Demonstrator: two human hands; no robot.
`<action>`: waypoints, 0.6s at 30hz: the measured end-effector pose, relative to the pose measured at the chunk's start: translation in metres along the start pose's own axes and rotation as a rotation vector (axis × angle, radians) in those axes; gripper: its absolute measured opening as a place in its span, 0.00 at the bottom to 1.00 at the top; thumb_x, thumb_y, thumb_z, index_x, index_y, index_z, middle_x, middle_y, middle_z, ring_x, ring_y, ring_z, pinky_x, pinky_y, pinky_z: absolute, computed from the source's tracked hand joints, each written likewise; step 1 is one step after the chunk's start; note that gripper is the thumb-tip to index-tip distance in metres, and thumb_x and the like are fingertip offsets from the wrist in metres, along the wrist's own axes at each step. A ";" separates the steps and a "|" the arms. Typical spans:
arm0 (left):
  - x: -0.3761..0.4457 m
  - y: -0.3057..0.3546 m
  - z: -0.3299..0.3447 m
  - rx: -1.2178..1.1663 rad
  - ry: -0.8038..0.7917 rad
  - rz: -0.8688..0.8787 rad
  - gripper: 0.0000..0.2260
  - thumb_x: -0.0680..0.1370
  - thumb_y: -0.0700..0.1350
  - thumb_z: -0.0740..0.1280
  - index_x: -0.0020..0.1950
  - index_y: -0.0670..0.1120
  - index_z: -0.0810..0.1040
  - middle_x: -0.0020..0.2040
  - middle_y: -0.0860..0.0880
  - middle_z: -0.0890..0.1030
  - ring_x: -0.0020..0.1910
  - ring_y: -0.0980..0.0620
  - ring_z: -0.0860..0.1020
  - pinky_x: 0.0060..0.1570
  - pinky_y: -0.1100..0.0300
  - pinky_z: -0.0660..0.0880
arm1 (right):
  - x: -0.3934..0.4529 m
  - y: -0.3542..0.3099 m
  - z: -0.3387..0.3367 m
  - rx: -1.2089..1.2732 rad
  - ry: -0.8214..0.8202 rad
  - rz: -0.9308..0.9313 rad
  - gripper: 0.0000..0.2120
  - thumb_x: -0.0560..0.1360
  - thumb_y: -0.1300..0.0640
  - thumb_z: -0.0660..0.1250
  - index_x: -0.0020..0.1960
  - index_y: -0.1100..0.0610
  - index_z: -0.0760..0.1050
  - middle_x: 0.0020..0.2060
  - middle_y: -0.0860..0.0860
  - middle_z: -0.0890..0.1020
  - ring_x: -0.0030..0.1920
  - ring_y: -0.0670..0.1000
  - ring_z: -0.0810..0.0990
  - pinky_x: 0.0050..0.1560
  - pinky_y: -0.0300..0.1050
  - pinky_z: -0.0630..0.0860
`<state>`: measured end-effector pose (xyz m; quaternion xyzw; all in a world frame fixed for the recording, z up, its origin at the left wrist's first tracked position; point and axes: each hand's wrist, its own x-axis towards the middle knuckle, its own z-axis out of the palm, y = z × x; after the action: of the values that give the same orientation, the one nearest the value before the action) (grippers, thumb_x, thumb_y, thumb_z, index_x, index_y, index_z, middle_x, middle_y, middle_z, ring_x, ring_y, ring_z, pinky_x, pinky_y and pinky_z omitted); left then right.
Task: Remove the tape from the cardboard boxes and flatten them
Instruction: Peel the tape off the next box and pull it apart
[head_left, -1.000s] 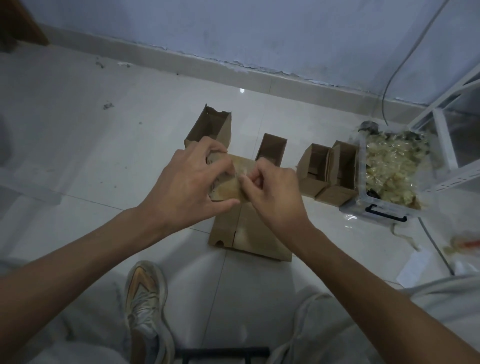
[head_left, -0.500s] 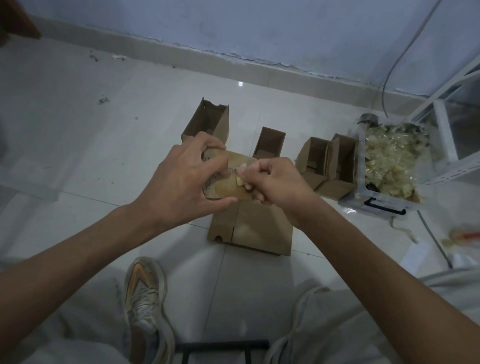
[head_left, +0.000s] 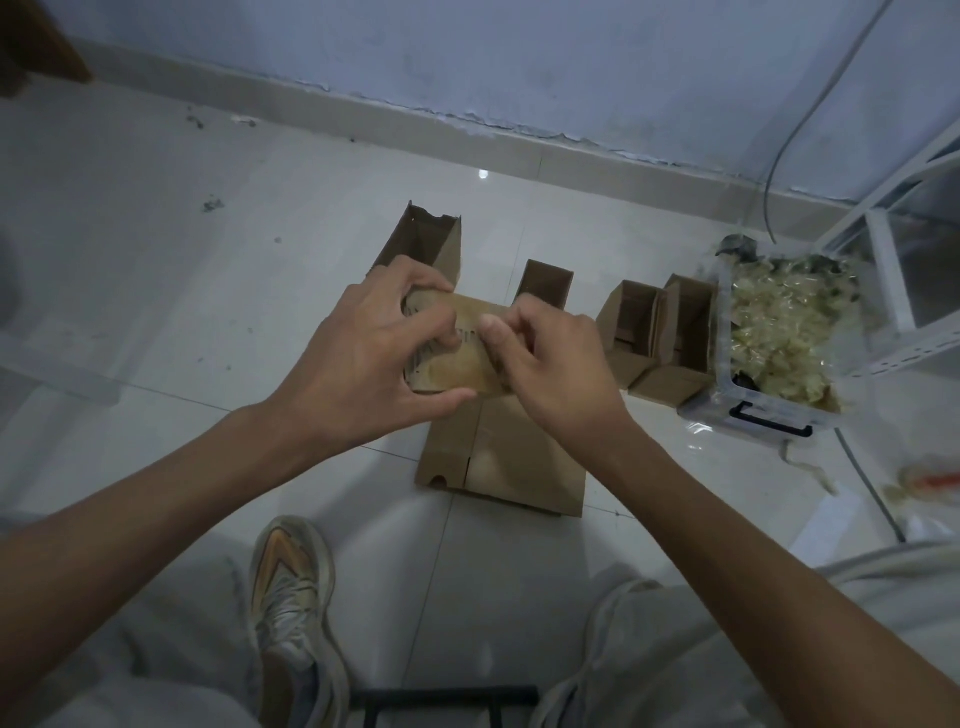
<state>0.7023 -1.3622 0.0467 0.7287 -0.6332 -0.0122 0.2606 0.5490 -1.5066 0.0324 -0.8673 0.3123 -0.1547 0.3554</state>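
I hold a small brown cardboard box (head_left: 457, 358) in mid-air above the floor. My left hand (head_left: 363, 364) grips its left end, fingers over the top and thumb under the bottom edge. My right hand (head_left: 556, 369) is at the box's right part, thumb and fingers pinching at the taped surface near the middle. The tape itself is hard to make out. Below the held box a flattened cardboard box (head_left: 504, 457) lies on the tiles.
Open cardboard boxes stand behind on the floor: one at the back left (head_left: 431, 244), one in the middle (head_left: 545, 283), two at the right (head_left: 654, 332). A clear plastic bin (head_left: 748, 410) of crumpled tape sits far right, beside a white rack (head_left: 883, 270). My shoe (head_left: 291, 597) is below.
My right hand has shifted its pinch a little leftward along the box's face. The left hand keeps its grip, and the box stays in about the same place.
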 end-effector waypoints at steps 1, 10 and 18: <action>0.000 0.000 0.000 0.009 0.001 0.000 0.20 0.70 0.59 0.78 0.51 0.48 0.79 0.65 0.45 0.73 0.61 0.48 0.73 0.51 0.49 0.77 | 0.000 -0.002 0.001 0.080 -0.027 0.022 0.13 0.85 0.46 0.64 0.48 0.55 0.77 0.35 0.48 0.82 0.36 0.47 0.81 0.40 0.54 0.83; -0.005 -0.002 0.001 0.031 -0.014 0.037 0.21 0.70 0.60 0.78 0.51 0.47 0.79 0.66 0.44 0.74 0.62 0.46 0.73 0.51 0.47 0.77 | 0.004 0.007 -0.001 0.030 -0.120 0.085 0.13 0.82 0.45 0.68 0.46 0.53 0.78 0.35 0.46 0.81 0.35 0.44 0.77 0.38 0.43 0.76; -0.011 -0.012 -0.007 -0.193 0.021 -0.037 0.23 0.73 0.62 0.74 0.56 0.46 0.78 0.68 0.47 0.70 0.69 0.55 0.69 0.56 0.65 0.77 | 0.002 0.025 -0.034 1.296 -0.416 0.388 0.11 0.85 0.54 0.63 0.60 0.62 0.74 0.31 0.47 0.70 0.28 0.43 0.72 0.29 0.32 0.71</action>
<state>0.7129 -1.3484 0.0441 0.7120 -0.6127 -0.0703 0.3357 0.5229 -1.5392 0.0378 -0.4213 0.2319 -0.0744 0.8736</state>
